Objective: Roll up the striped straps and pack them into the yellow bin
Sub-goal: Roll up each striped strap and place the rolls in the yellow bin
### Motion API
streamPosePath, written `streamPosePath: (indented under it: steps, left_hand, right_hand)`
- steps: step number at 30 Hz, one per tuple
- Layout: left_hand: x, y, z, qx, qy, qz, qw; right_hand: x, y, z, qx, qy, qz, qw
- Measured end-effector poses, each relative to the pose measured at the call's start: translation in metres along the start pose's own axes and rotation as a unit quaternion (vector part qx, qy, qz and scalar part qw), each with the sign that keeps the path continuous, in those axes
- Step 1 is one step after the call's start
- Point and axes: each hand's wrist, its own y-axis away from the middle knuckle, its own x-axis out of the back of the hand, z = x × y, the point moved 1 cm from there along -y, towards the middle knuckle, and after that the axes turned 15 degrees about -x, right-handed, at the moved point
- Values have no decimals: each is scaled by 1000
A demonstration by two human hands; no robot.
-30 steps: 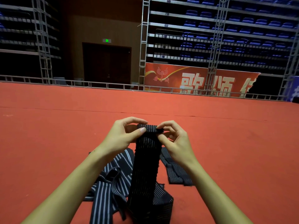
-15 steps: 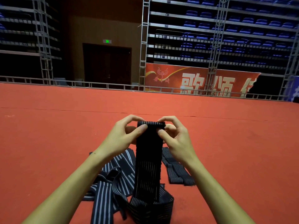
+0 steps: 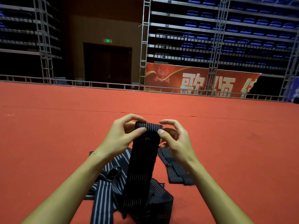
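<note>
Centrally, both hands hold one striped strap [image 3: 142, 167] upright above a red carpet [image 3: 48, 143]. Left hand [image 3: 123, 136]: thumb pressed on front of the rolled top edge, fingers curled behind it, i.e. a narrow pinch on the strap. Right hand [image 3: 176, 141]: thumb tip on the roll's right end, index arched above, other fingers curled behind; also a pinch on the strap. Roll at top is small, w/ pale stripes running across; rest of strap hangs straight down to a loose pile of striped straps [image 3: 106, 188] on the carpet below the forearms. One flat strap [image 3: 176, 170] lies just right of the hanging length. Bkgd: red banner [image 3: 194, 80], blue seats [image 3: 242, 25], dark door [image 3: 107, 63].
</note>
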Motion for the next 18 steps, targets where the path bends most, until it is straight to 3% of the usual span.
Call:
streamPosePath:
  steps: [4,18]
  left_hand:
    - [1,2,-1,-11,-14,-3,1000]
    - [0,14,10,78,39,7,996]
  right_hand:
    - [-2,0,-2,13,21,6,1000]
    - [-10,16,-2,48,-15,-8,999]
